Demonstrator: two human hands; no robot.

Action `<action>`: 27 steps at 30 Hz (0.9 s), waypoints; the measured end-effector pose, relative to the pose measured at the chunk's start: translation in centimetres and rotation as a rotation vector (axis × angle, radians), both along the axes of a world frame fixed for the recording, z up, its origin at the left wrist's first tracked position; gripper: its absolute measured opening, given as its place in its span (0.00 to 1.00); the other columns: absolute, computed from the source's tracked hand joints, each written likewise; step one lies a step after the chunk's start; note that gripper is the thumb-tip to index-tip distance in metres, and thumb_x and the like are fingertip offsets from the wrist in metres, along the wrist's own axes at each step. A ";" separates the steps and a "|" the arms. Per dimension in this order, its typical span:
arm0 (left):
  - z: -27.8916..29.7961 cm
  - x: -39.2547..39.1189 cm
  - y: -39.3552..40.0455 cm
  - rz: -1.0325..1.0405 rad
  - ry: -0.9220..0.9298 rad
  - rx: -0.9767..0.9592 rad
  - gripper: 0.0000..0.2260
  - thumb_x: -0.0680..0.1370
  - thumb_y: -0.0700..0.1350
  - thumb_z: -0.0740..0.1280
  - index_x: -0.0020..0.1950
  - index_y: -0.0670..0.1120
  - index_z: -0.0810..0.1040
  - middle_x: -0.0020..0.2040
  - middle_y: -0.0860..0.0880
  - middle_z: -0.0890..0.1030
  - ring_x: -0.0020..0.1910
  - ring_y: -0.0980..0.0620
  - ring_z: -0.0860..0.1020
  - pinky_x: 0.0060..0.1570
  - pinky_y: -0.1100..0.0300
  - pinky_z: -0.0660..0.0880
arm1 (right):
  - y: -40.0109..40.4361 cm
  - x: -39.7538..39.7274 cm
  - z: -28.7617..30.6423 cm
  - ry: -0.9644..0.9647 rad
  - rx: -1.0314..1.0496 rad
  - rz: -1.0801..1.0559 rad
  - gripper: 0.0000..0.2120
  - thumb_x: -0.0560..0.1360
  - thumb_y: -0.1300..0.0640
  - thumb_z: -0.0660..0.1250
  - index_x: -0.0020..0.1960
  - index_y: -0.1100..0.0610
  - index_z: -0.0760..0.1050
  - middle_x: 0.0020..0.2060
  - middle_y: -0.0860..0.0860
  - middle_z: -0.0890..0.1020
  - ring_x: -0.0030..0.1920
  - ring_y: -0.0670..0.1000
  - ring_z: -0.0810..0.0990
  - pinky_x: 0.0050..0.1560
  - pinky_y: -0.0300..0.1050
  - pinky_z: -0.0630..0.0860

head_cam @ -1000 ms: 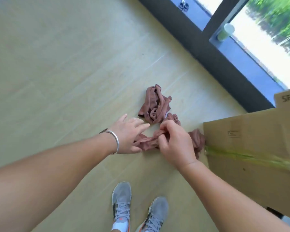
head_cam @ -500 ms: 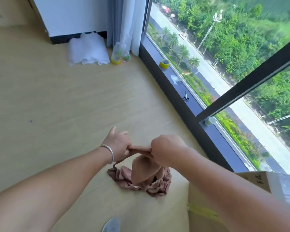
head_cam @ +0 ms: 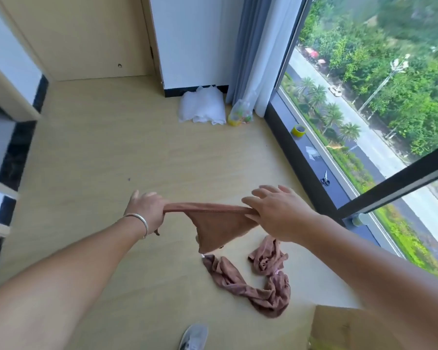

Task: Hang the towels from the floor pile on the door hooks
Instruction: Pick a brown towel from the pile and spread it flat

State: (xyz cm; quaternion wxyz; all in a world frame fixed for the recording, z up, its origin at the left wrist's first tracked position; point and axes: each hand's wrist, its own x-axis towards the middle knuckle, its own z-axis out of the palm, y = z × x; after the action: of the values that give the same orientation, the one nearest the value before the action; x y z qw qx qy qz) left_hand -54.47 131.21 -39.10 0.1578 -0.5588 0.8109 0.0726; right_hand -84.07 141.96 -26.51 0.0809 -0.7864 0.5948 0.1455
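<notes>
Head view: pale wood floor (head_cam: 91, 157) runs to a closed door (head_cam: 81, 34) at the far wall, curtain (head_cam: 253, 46) in the far right corner, big window (head_cam: 377, 97) along the right edge. Left hand (head_cam: 147, 213) grips one end of the brown towel (head_cam: 218, 223), fingers curled round it; right hand (head_cam: 278, 213) pinches the other end underneath, upper fingers spread straight. The towel stretches between them, above the floor. Below it, the towel pile (head_cam: 253, 281) lies crumpled near the window. A cardboard box (head_cam: 339, 329) and grey shoe (head_cam: 194, 337) are cut off at the bottom. No hooks can be made out on the door.
</notes>
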 end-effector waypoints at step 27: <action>-5.4 33.6 24.5 0.326 0.026 0.342 0.13 0.79 0.61 0.60 0.50 0.57 0.80 0.47 0.55 0.82 0.49 0.51 0.79 0.38 0.60 0.68 | 10.8 22.7 -17.7 -0.110 0.259 -0.021 0.18 0.81 0.41 0.51 0.69 0.39 0.68 0.72 0.42 0.64 0.76 0.48 0.50 0.75 0.52 0.46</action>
State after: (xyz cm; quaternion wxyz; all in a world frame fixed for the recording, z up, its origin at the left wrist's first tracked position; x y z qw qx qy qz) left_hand -20.90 155.67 -44.54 0.2256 -0.6466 0.6878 0.2407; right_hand -61.35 152.78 -44.20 0.2160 -0.7699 0.5739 0.1769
